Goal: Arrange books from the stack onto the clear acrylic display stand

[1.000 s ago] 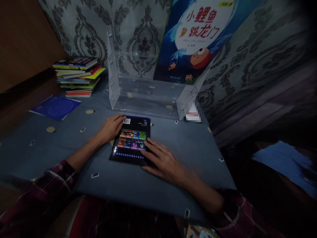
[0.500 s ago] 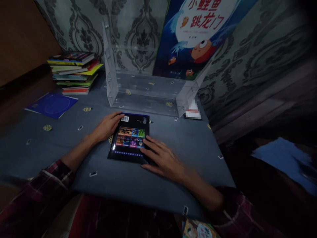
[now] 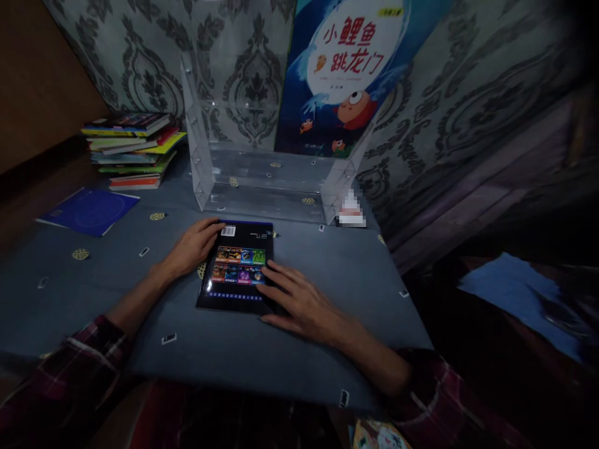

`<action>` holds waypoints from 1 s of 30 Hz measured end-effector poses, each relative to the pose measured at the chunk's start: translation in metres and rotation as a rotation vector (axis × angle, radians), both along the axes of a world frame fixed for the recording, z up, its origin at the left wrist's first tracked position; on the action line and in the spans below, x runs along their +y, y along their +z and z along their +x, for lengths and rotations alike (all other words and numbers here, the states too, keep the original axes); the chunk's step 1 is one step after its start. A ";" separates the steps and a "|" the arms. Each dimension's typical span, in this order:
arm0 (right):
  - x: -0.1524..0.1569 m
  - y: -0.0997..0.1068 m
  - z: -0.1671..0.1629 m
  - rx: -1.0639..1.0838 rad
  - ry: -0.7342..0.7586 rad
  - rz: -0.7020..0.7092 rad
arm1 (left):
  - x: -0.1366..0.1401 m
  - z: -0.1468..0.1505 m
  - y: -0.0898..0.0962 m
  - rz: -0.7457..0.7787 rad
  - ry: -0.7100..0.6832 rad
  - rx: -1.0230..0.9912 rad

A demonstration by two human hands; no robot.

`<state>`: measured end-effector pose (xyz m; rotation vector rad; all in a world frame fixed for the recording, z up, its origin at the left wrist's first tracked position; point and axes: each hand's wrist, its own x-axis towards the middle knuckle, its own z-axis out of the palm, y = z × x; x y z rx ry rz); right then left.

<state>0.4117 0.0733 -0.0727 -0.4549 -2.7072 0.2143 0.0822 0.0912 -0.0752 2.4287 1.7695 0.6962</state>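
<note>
A black book (image 3: 238, 268) with a barcode and rows of small colored pictures lies flat on the table, its back cover up. Its upper left corner is touched by my left hand (image 3: 193, 246), fingers stretched toward the barcode. My right hand (image 3: 297, 299) rests with spread fingers on the lower right part of the cover, hiding that edge. Neither hand grips the book. Beyond it stands a clear acrylic rack (image 3: 266, 212), in which a blue picture book (image 3: 337, 81) with orange fish leans at the upper right.
A stack of books (image 3: 133, 149) stands at the back left, with a blue booklet (image 3: 88, 211) lying in front. A small blurred white item (image 3: 350, 215) sits beside the rack's right foot. Blue cloth (image 3: 519, 299) lies to the right, past the table edge (image 3: 414, 299).
The view has tilted up and shifted slightly, so more of the fish book shows. Both hands and the black book keep the same places relative to each other.
</note>
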 end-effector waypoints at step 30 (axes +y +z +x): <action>0.005 0.000 0.005 0.014 -0.063 -0.046 | -0.016 -0.002 0.033 -0.040 -0.576 0.387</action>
